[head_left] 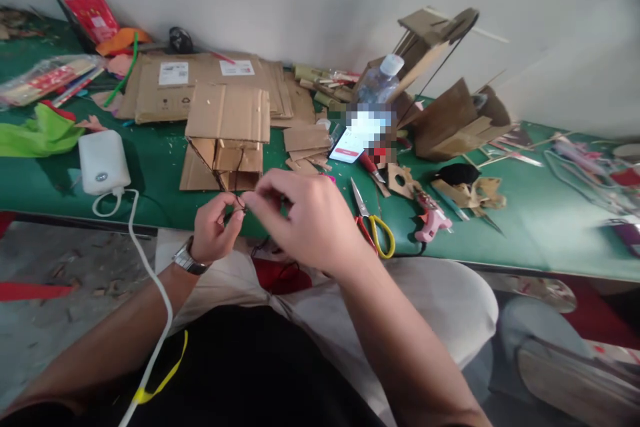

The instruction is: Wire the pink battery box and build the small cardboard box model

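Head view shows the left hand (pixel 216 227), fingers pinched on a dark cord (pixel 239 163) running far toward the cardboard box (pixel 227 113), the right hand (pixel 305 213) just right, its grip unclear.

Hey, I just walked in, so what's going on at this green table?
A seated person is working with a thin dark cord in front of a small cardboard structure. The left hand pinches the cord between its fingers; the right hand is right beside it, though blur hides whether it grips too. The cord seems to run up to the structure. The scissors and pink glue gun lie on the table, in neither hand.
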`<state>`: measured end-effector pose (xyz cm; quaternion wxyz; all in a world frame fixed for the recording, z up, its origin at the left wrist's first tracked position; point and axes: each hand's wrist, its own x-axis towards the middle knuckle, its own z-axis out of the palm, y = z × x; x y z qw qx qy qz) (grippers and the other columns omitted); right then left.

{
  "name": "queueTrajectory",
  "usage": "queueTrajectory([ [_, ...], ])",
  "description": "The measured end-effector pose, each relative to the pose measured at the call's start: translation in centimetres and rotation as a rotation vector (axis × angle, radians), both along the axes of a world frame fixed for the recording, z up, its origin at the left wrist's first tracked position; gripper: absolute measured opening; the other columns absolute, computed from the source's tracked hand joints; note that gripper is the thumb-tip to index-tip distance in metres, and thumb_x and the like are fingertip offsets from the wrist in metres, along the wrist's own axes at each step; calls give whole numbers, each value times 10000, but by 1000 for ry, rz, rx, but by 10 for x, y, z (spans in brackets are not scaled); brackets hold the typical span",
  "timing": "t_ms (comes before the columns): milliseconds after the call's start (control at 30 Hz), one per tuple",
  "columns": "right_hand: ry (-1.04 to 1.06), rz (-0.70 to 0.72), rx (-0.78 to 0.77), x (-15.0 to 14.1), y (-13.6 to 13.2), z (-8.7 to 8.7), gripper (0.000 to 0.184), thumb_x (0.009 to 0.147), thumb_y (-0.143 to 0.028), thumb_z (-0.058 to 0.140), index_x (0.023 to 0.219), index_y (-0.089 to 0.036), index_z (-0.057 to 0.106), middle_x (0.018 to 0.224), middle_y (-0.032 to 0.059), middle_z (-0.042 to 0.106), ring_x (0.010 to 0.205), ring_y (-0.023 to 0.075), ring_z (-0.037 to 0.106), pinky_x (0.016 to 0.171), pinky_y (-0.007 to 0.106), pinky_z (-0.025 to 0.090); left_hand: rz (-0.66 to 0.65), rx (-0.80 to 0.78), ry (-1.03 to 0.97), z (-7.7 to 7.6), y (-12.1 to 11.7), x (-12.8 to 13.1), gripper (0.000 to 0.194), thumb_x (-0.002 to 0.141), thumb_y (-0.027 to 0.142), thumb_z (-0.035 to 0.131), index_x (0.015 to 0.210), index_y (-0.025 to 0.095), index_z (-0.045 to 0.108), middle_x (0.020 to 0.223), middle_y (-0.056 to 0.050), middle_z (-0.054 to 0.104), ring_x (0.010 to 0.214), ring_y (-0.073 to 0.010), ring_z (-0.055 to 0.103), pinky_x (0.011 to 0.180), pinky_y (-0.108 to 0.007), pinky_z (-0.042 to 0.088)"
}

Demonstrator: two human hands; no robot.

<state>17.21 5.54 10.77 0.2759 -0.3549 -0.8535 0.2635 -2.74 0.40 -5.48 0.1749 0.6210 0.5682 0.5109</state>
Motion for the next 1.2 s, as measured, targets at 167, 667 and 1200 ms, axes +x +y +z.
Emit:
queueTrajectory([
  [167,48,-98,166,35,40,-67,57,968,-194,648,952,-200,702,965,69,747,971,253,711,928,423,571,-56,-1,4,7,5,10,115,972,290,635,957,184,679,830,-29,710,685,-159,617,668,-286,485],
  [667,60,56,343,30,4,-120,325,991,-225,710,1314,-208,751,1125,110,762,1012,280,634,926,464,587,-303,-23,-90,1,19,32,246,1012,392,620,907,177,675,791,-19,678,728,-160,614,710,-275,489],
  [1200,306,-18,38,24,-4,-145,330,978,-281,753,1303,-228,760,1121,95,745,953,200,734,855,321,627,-475,-188,-274,4,24,19,250,971,392,698,886,157,707,839,-48,711,768,-161,632,720,-272,508],
])
